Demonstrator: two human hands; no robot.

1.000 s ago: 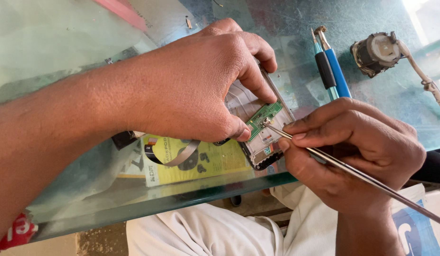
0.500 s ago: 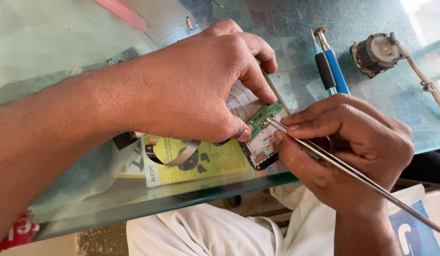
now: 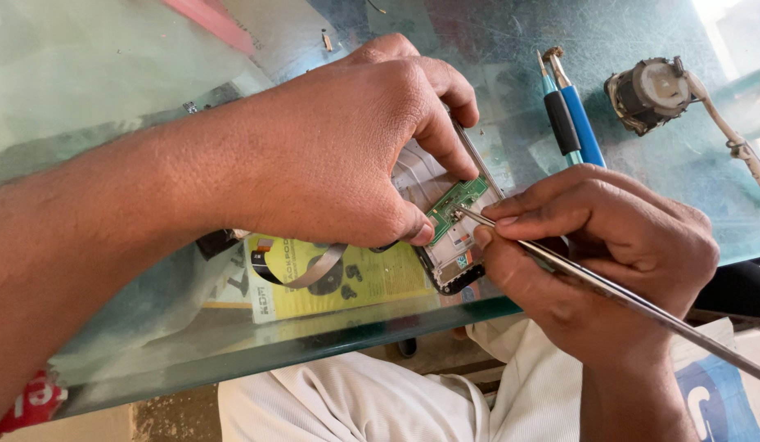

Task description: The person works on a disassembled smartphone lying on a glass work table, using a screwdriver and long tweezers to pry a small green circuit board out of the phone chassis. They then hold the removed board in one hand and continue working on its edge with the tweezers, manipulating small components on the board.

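Note:
An opened phone frame (image 3: 445, 245) lies near the front edge of a glass table (image 3: 110, 106), with a small green circuit board (image 3: 455, 199) exposed inside it. My left hand (image 3: 347, 155) presses down on the phone frame, thumb and forefinger pinching its sides beside the board. My right hand (image 3: 593, 254) grips a long thin metal tool (image 3: 609, 288) like a pen. The tool's tip touches the green board. A flat ribbon cable (image 3: 310, 274) curls out from under my left hand.
Two blue-handled tools (image 3: 572, 123) lie on the glass behind my right hand. A round metal part with a white cable (image 3: 654, 90) sits at the far right. A yellow printed card (image 3: 339, 282) shows under the glass. My white-clothed lap (image 3: 355, 401) is below the table edge.
The right hand has shifted slightly, keeping the tool's tip on the green board. The left hand has stayed in place on the phone frame.

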